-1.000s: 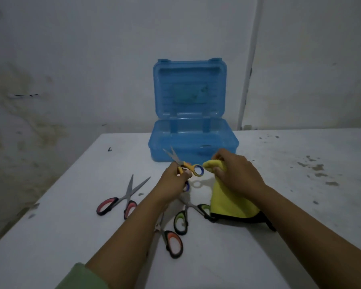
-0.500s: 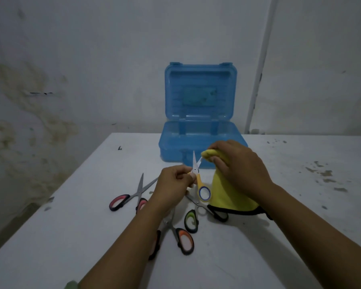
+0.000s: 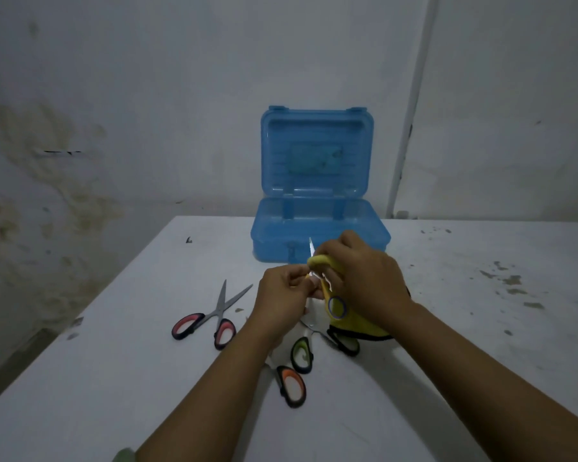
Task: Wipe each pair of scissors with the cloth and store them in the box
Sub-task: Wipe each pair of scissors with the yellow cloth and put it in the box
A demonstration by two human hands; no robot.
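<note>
My left hand pinches small yellow-handled scissors near the pivot, blades pointing up toward the box, one handle ring hanging down. My right hand grips a yellow cloth with a black edge, wrapped around the blades; only the blade tip shows above it. The open blue plastic box stands just behind the hands, lid upright. On the table lie red-handled scissors, green-handled scissors and orange-handled scissors, the last two partly hidden under my left forearm.
The white table carries dark stains at the right. Its left edge drops off beside a stained wall. A white pipe runs up the wall behind the box.
The yellow scissors turned from lying sideways to blades-up. My right hand brought the cloth over the blades, and both hands shifted slightly toward the box.
</note>
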